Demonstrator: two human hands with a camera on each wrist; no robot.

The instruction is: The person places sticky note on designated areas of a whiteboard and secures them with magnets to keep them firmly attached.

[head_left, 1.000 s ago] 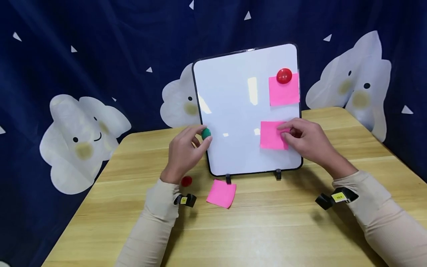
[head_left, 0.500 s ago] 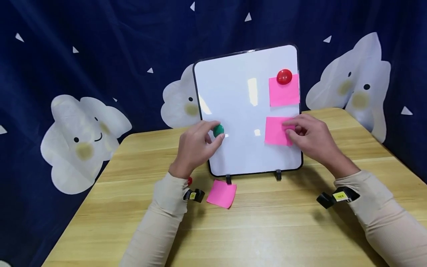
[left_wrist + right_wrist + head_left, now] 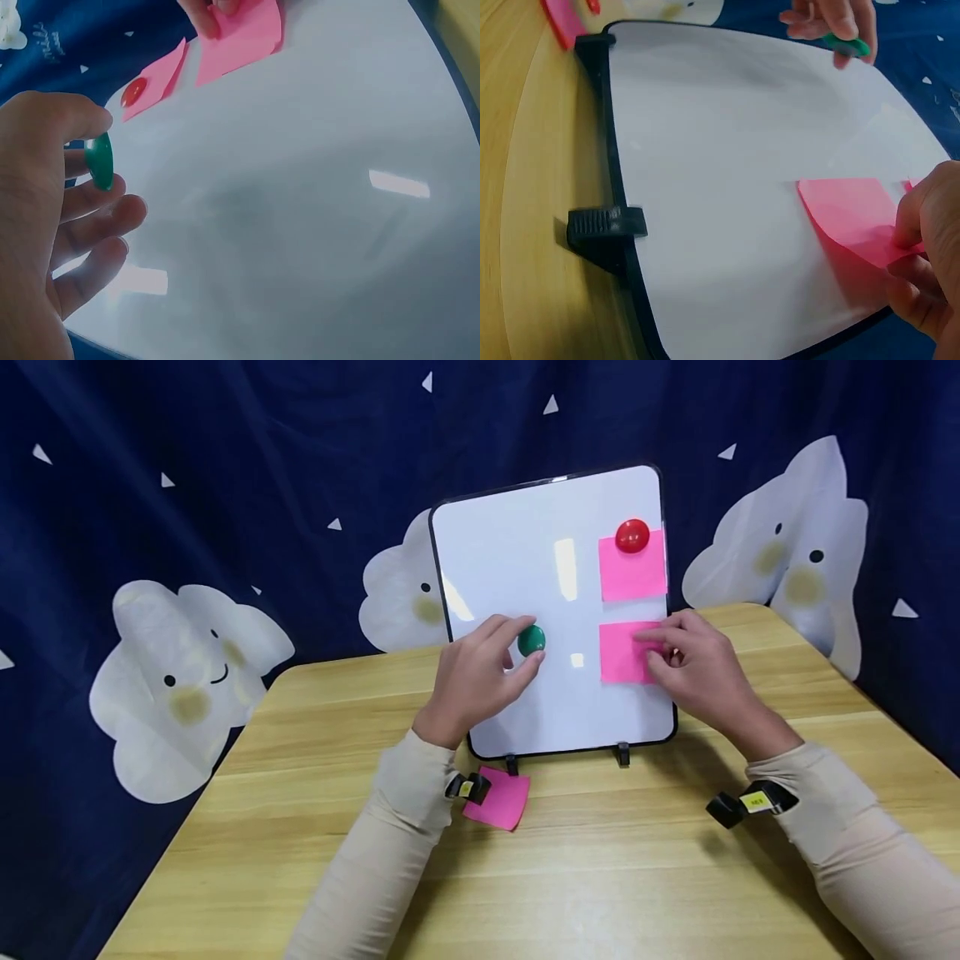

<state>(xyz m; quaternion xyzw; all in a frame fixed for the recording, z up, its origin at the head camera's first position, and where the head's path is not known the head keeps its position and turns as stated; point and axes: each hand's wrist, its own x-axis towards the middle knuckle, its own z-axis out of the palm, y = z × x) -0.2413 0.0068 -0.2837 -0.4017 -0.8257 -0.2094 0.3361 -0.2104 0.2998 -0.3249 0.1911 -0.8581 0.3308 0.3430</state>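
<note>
My left hand (image 3: 480, 672) pinches a round green magnet (image 3: 532, 641) between thumb and fingers, in front of the whiteboard (image 3: 555, 710). In the left wrist view the magnet (image 3: 100, 161) shows edge-on, apart from the board. At the board's right side my right hand (image 3: 701, 664) pinches the right edge of a pink sticky note (image 3: 621, 652). The right wrist view shows that note (image 3: 847, 210) with its near edge lifted off the white surface. Above it a second pink note (image 3: 633, 575) hangs under a red round magnet (image 3: 632, 536).
The whiteboard stands upright on small black feet (image 3: 624, 754) on a wooden table (image 3: 600, 877). Another pink note (image 3: 501, 802) lies on the table before it, partly behind the left wrist's camera. A dark blue curtain (image 3: 300, 427) with clouds hangs behind.
My left hand has carried the green magnet rightward and slightly up, from the board's left edge to before its surface. The right hand has shifted its pink note slightly up and right.
</note>
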